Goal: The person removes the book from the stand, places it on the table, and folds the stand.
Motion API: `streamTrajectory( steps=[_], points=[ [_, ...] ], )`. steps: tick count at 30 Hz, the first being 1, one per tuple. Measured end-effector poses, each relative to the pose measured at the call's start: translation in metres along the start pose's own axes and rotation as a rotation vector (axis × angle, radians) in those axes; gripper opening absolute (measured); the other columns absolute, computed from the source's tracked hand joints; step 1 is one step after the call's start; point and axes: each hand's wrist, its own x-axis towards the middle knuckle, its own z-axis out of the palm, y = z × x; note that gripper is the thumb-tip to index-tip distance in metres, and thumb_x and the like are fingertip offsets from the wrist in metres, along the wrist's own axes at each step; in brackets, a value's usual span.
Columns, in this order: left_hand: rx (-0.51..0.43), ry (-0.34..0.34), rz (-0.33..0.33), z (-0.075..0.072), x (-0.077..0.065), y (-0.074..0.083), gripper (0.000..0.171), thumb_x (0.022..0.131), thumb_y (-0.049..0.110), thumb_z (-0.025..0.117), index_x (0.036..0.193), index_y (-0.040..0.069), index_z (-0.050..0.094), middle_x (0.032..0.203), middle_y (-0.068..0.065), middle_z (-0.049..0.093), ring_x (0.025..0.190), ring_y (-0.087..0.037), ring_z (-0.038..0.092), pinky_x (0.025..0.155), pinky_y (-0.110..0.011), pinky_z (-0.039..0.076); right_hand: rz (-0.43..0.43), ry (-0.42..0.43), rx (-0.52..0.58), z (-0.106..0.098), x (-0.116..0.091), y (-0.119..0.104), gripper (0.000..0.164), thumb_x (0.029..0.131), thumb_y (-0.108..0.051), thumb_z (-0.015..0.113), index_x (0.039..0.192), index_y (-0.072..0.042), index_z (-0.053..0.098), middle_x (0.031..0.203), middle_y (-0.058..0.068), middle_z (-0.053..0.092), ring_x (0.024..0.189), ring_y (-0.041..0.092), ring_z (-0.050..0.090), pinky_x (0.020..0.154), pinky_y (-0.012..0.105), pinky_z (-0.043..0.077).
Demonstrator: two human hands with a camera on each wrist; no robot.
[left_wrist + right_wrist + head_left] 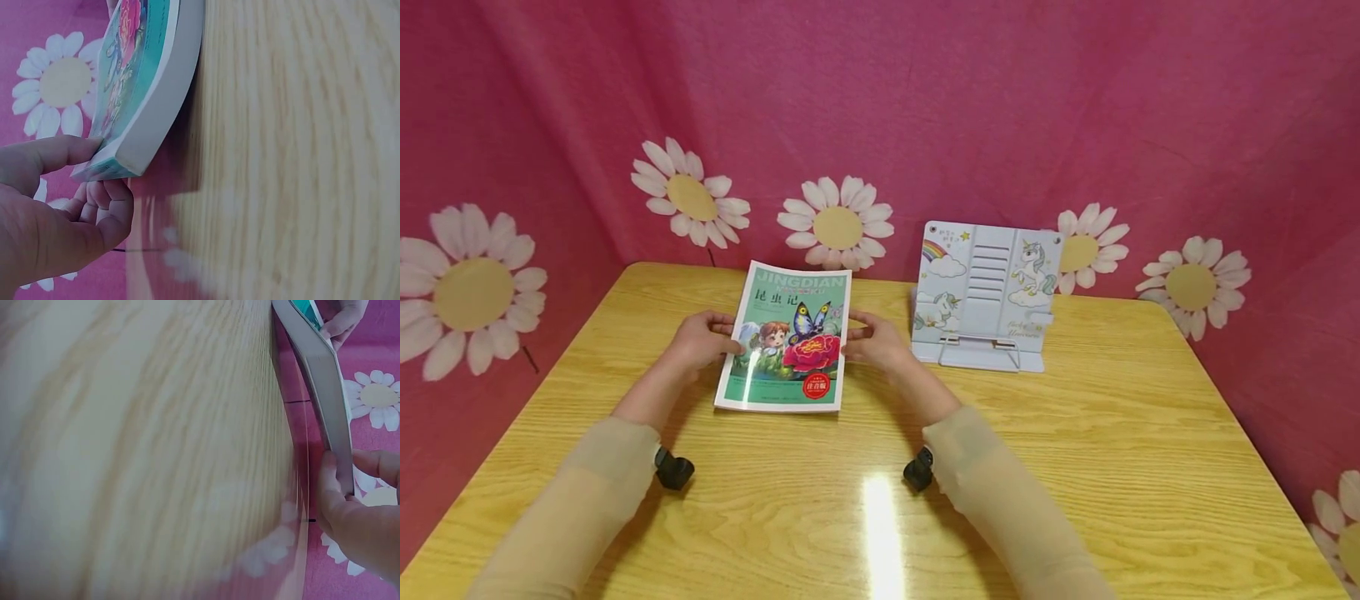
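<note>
A green paperback book (786,350) with a butterfly, a red flower and a child on its cover is held between both hands over the table. My left hand (703,340) pinches its left edge, thumb on the cover and the other fingers beneath. On the opposite edge, my right hand (876,340) grips the book between thumb and fingers. From the left wrist view, the book (172,81) looks slightly bowed, and a shadow lies under it. The right wrist view shows its thick page block (325,387) pinched near the end by the right hand (362,519).
To the right stands a white unicorn-patterned book stand (985,292), its wire ledge at the front. The wooden table (1075,483) backs onto a pink curtain (880,100) printed with large daisies. A small black camera is worn at each wrist.
</note>
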Motion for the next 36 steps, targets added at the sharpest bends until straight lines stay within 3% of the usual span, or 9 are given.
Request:
streamTrajectory(
  steps=[5,9,15,21,28,36],
  points=[
    [0.011,-0.012,-0.029,-0.003,0.002,-0.005,0.057,0.084,0.002,0.065,0.134,-0.007,0.038,0.117,-0.017,0.045,0.098,-0.023,0.044,0.071,-0.023,0.046,0.004,-0.027,-0.011,0.008,0.0,0.002,0.07,0.079,0.017,0.056,0.143,-0.004,0.039,0.117,0.025,0.058,0.086,0.017,0.058,0.073,0.026,0.053],
    [0.014,-0.022,-0.05,-0.007,0.004,-0.009,0.057,0.086,0.002,0.063,0.136,-0.006,0.038,0.122,-0.017,0.046,0.099,-0.022,0.045,0.07,-0.023,0.046,0.007,-0.032,-0.013,0.015,0.0,0.003,0.07,0.079,0.018,0.057,0.143,-0.003,0.038,0.117,0.024,0.058,0.089,0.017,0.057,0.077,0.027,0.054],
    [0.004,-0.048,-0.079,-0.013,0.006,-0.014,0.059,0.085,0.003,0.064,0.137,-0.007,0.037,0.125,-0.019,0.045,0.104,-0.024,0.047,0.078,-0.028,0.047,0.008,-0.03,-0.014,0.022,0.0,0.004,0.067,0.081,0.018,0.056,0.143,-0.002,0.038,0.117,0.024,0.058,0.091,0.017,0.056,0.084,0.032,0.053],
    [0.051,-0.069,-0.089,-0.019,0.009,-0.016,0.058,0.086,0.005,0.065,0.135,-0.007,0.037,0.124,-0.02,0.045,0.105,-0.026,0.045,0.083,-0.031,0.045,0.001,-0.017,-0.01,0.025,0.003,0.006,0.066,0.08,0.018,0.056,0.141,-0.002,0.041,0.114,0.024,0.059,0.086,0.017,0.057,0.079,0.028,0.054],
    [0.13,-0.108,-0.062,-0.022,0.013,-0.019,0.058,0.086,0.007,0.065,0.134,-0.01,0.038,0.123,-0.021,0.045,0.105,-0.028,0.044,0.085,-0.032,0.045,0.012,0.036,-0.09,0.028,0.004,0.008,0.064,0.078,0.016,0.06,0.138,0.0,0.045,0.109,0.021,0.062,0.084,0.015,0.058,0.074,0.025,0.054],
    [0.213,-0.126,-0.075,-0.024,0.011,-0.013,0.056,0.086,0.008,0.064,0.133,-0.01,0.038,0.12,-0.021,0.045,0.105,-0.03,0.043,0.093,-0.04,0.043,0.021,0.086,-0.241,0.033,0.003,0.005,0.059,0.078,0.01,0.064,0.134,0.0,0.05,0.122,0.016,0.059,0.104,0.021,0.054,0.084,0.03,0.053]
  ],
)
